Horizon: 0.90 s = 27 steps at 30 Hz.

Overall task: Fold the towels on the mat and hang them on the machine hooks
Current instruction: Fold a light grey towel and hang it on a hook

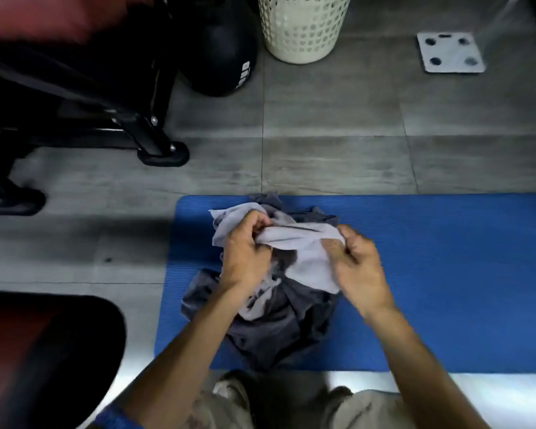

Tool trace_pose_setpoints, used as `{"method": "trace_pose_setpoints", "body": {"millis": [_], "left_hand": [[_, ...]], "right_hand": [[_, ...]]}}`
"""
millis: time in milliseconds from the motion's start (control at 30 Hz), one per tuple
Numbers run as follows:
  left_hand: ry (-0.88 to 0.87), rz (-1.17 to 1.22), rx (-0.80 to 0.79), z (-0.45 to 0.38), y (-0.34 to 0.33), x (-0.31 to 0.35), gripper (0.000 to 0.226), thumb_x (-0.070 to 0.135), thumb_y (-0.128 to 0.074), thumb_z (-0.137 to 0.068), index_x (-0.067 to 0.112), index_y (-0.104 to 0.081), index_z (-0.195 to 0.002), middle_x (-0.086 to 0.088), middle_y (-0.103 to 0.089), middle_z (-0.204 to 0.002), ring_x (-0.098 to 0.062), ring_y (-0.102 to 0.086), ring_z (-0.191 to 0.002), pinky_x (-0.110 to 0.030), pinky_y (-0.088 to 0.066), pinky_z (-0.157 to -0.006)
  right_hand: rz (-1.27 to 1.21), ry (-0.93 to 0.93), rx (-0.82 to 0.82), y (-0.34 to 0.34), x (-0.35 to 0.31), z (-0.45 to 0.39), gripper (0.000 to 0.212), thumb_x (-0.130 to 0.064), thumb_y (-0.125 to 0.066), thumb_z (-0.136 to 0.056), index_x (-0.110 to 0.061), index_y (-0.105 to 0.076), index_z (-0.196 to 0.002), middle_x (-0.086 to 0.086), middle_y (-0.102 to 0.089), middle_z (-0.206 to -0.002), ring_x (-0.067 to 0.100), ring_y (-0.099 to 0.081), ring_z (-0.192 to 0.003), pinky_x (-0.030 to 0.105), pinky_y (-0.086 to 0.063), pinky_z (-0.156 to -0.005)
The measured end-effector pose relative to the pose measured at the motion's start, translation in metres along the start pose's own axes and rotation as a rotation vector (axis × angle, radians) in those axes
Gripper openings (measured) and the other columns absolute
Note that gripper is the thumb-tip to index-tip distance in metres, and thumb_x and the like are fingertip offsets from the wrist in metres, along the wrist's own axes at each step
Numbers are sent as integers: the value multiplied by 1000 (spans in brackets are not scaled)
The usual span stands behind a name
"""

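Towels sit heaped at the left end of a blue ribbed foam mat on grey stone-look floor tiles: a soft, pale grey towel is stretched and crumpled above a rumpled pile of dark grey towels. Both hands grip the pale cloth, the left hand with fingers curled round a bunched fold, the right hand pinching the edge opposite, so the fabric bridges the two. Beyond the mat stand a cream plastic laundry basket with a perforated lattice wall and a square white bathroom scale with rounded corners. At far left, the glossy black steel frame of a gym machine rests on a rubber foot, beside a rounded black bag. Khaki trousers fill the bottom edge, blurred.
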<state>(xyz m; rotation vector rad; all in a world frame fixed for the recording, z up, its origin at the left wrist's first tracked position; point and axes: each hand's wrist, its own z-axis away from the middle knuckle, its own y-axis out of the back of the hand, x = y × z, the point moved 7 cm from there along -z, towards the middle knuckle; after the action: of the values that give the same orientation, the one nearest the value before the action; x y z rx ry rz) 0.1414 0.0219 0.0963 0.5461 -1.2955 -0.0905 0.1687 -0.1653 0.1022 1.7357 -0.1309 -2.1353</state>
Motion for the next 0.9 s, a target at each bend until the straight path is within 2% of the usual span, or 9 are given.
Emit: {"method": "trace_pose_setpoints", "body": {"millis": [133,233,333,467,600,667,733,800,900], "left_hand": [[-31,-25,-214,31,40,106,36,-6,-58,-82,24,-65,-100,11,-68,-93,-1,-61,-85,-13,-43,-77],[-7,0,-283,63,79,198,26,5,-67,-86,32,-67,-85,22,-67,-73,9,-58,-69,-11,-42,-65],[28,27,-301,86,117,282,24,6,-67,-86,27,-64,-75,17,-61,-63,4,-54,-59,-12,-39,-55],[26,116,-311,109,156,387,19,4,-61,-88,21,-68,-87,10,-67,-74,-2,-58,-70,-17,-45,-63],[-70,142,-117,130,181,470,25,1,-69,-79,24,-63,-87,3,-68,-86,-14,-62,-79,-19,-47,-67],[-40,63,115,141,194,490,29,5,-74,-69,18,-54,-85,4,-58,-80,-12,-54,-69,-20,-41,-60],[73,207,205,168,192,510,27,9,-74,-72,14,-48,-75,0,-52,-65,-10,-47,-51,-26,-39,-54],[208,532,70,200,168,521,23,18,-71,-82,8,-54,-71,-5,-58,-54,-13,-56,-46,-29,-48,-57],[186,642,-280,256,112,539,38,38,-62,-86,2,-68,-95,-15,-73,-88,-29,-70,-86,-35,-56,-83]], "right_hand": [[-200,-57,52,67,-115,55,14,-17,-53,-90,-12,-65,-85,0,-66,-79,11,-58,-75,31,-49,-71],[-284,-101,139,119,-219,99,18,-10,-53,-95,-8,-65,-82,2,-67,-78,12,-59,-74,27,-49,-69],[-359,-161,208,162,-311,136,31,-3,-50,-95,-14,-66,-71,-7,-67,-67,5,-59,-65,18,-49,-61],[-423,-204,176,202,-403,181,22,-8,-50,-96,-3,-68,-85,10,-70,-82,20,-62,-78,33,-48,-74],[-439,-211,137,246,-463,221,23,-12,-52,-96,6,-67,-95,25,-68,-94,28,-61,-84,39,-46,-79],[-431,-178,137,262,-479,234,26,-14,-52,-97,9,-66,-99,29,-67,-99,29,-60,-86,40,-46,-79],[-471,-165,191,289,-488,255,34,-20,-51,-98,12,-64,-99,27,-67,-93,29,-60,-84,39,-48,-75],[-519,-172,226,309,-488,273,46,-35,-49,-99,7,-68,-94,21,-70,-88,26,-64,-79,34,-54,-71],[-603,-234,271,341,-478,296,58,-51,-46,-97,1,-70,-101,24,-70,-106,25,-67,-91,38,-57,-81]]}}
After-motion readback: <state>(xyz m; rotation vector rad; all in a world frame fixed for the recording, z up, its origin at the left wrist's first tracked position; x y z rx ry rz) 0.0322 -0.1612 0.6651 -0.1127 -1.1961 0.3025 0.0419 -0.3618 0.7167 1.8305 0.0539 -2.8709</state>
